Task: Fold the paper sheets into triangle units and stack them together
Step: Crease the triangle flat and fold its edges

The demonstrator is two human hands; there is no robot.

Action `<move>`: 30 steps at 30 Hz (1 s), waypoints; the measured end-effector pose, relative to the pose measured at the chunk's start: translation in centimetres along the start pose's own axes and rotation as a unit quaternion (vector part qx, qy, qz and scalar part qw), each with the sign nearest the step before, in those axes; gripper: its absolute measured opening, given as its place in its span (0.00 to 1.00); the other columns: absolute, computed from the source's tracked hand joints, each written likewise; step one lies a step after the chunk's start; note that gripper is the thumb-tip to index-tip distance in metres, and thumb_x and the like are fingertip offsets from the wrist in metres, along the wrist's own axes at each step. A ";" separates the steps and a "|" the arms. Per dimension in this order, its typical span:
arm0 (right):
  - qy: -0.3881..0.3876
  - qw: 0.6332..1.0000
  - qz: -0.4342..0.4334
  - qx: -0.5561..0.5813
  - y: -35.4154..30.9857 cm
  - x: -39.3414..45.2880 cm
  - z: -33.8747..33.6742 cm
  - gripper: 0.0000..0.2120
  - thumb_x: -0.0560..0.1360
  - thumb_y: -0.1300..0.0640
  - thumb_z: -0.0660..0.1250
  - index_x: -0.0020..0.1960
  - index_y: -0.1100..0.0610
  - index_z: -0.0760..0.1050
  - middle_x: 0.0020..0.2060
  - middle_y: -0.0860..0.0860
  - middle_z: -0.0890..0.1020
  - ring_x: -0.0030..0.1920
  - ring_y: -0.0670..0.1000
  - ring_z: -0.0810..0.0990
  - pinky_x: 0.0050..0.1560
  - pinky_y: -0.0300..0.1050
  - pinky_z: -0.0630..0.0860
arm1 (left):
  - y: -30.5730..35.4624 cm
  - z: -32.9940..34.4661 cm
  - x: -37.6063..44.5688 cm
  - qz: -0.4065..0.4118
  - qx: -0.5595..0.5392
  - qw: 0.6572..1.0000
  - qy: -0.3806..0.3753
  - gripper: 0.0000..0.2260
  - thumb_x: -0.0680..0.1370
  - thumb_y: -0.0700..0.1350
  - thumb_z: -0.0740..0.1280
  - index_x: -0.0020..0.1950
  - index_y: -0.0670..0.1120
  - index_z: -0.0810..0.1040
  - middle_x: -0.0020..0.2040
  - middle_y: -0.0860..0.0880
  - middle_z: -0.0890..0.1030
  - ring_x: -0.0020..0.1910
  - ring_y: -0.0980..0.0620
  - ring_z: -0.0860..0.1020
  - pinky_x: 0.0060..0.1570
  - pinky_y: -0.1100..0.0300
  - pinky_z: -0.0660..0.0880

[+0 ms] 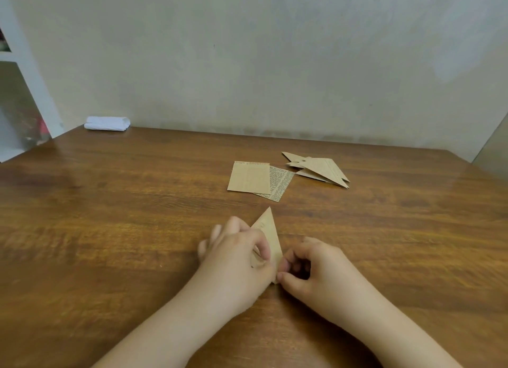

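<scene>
The half-folded triangle unit [270,234] lies on the counter [110,216] directly in front of the person, held between both hands. Its long axis runs away from the body, with the sharp tip pointing toward the far edge and the lower corner down near the wrists. The left hand [236,253] lies over the left side of the paper, fingers curled and thumb pressing the flap flat. The right hand [310,266] has its grip pinched on the lower right corner, thumb and forefinger closing on the edge (the exact contact is partly hidden by the fingers). Both hands are equally near; the paper sits between them. Farther off, to the right, wait the flat paper sheets [248,178], and just beyond them the stack of finished triangles [321,168], so the finished piece would likely travel forward and right.
</scene>
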State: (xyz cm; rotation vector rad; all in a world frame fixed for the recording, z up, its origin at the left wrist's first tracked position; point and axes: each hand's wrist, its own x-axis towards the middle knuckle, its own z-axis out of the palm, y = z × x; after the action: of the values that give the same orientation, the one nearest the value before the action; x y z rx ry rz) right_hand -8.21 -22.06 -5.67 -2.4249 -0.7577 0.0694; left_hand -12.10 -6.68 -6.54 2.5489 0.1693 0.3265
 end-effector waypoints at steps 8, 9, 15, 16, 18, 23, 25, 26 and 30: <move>0.005 1.000 0.002 0.011 -0.1 -0.2 0.3 0.03 0.71 0.52 0.70 0.39 0.49 0.78 0.38 0.46 0.75 0.40 0.41 0.70 0.40 0.29 0.66 | -0.3 0.8 -1.4 -0.014 0.012 0.996 0.083 0.10 0.68 0.61 0.67 0.35 0.58 0.72 0.50 0.66 0.65 0.55 0.64 0.56 0.59 0.60 0.47; 0.005 1.000 0.002 0.012 -0.1 -0.2 0.3 0.03 0.71 0.52 0.70 0.39 0.49 0.78 0.38 0.46 0.76 0.41 0.41 0.71 0.41 0.29 0.67 | -0.2 1.0 -1.6 -0.010 0.024 0.997 0.071 0.10 0.69 0.61 0.67 0.36 0.57 0.72 0.50 0.67 0.64 0.56 0.63 0.56 0.61 0.59 0.46; 0.009 1.000 -0.003 0.016 0.0 -0.3 0.3 0.03 0.70 0.52 0.71 0.39 0.49 0.78 0.39 0.46 0.76 0.43 0.41 0.71 0.43 0.28 0.67 | -0.3 1.6 -1.7 -0.035 0.024 0.998 0.051 0.10 0.71 0.60 0.66 0.43 0.60 0.66 0.51 0.64 0.61 0.56 0.62 0.56 0.67 0.54 0.49; 0.009 1.000 -0.004 0.017 0.0 -0.3 0.4 0.03 0.70 0.52 0.71 0.39 0.48 0.78 0.39 0.45 0.75 0.43 0.41 0.71 0.43 0.28 0.67 | -0.4 1.6 -1.8 -0.033 0.025 0.998 0.056 0.12 0.71 0.60 0.66 0.45 0.60 0.64 0.51 0.64 0.60 0.55 0.61 0.56 0.65 0.55 0.50; 0.008 1.000 -0.004 0.018 -0.1 -0.3 0.5 0.04 0.70 0.51 0.71 0.38 0.48 0.78 0.38 0.45 0.75 0.43 0.41 0.71 0.43 0.28 0.66 | -0.5 1.5 -1.9 -0.024 0.024 0.997 0.067 0.14 0.70 0.59 0.66 0.47 0.61 0.61 0.51 0.64 0.60 0.55 0.61 0.57 0.62 0.57 0.50; -0.002 1.000 0.007 0.016 -0.1 -0.1 0.5 0.04 0.69 0.51 0.71 0.37 0.48 0.78 0.38 0.46 0.76 0.44 0.43 0.71 0.41 0.29 0.66 | -0.6 1.3 -2.1 -0.042 0.020 0.997 0.065 0.07 0.70 0.57 0.67 0.39 0.59 0.70 0.52 0.64 0.63 0.56 0.61 0.57 0.65 0.55 0.49; -0.002 1.000 0.005 0.015 0.0 -0.1 0.5 0.05 0.70 0.52 0.71 0.37 0.48 0.77 0.38 0.46 0.75 0.44 0.43 0.71 0.41 0.29 0.66 | -0.8 1.0 -2.1 -0.061 0.028 0.996 0.065 0.05 0.70 0.56 0.67 0.38 0.58 0.73 0.51 0.64 0.64 0.56 0.60 0.57 0.64 0.55 0.49; -0.002 1.000 0.005 0.016 0.0 -0.1 0.6 0.05 0.70 0.52 0.71 0.37 0.48 0.77 0.38 0.45 0.75 0.44 0.43 0.71 0.41 0.29 0.66 | -1.0 0.9 -2.2 -0.070 0.030 0.995 0.064 0.04 0.70 0.55 0.67 0.38 0.58 0.73 0.51 0.64 0.64 0.56 0.60 0.57 0.64 0.55 0.49; -0.005 1.000 0.019 0.012 -0.3 -0.1 0.5 0.04 0.70 0.52 0.71 0.37 0.49 0.77 0.38 0.46 0.76 0.43 0.42 0.71 0.39 0.29 0.65 | -1.4 0.1 -2.3 -0.092 0.029 0.994 0.045 0.05 0.70 0.55 0.68 0.36 0.59 0.74 0.52 0.64 0.65 0.57 0.59 0.59 0.67 0.53 0.50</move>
State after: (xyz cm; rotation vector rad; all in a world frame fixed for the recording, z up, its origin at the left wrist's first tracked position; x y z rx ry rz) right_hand -8.50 -21.68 -5.92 -2.4185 -0.7123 0.1032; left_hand -14.32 -5.98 -7.85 2.5528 0.4520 0.3699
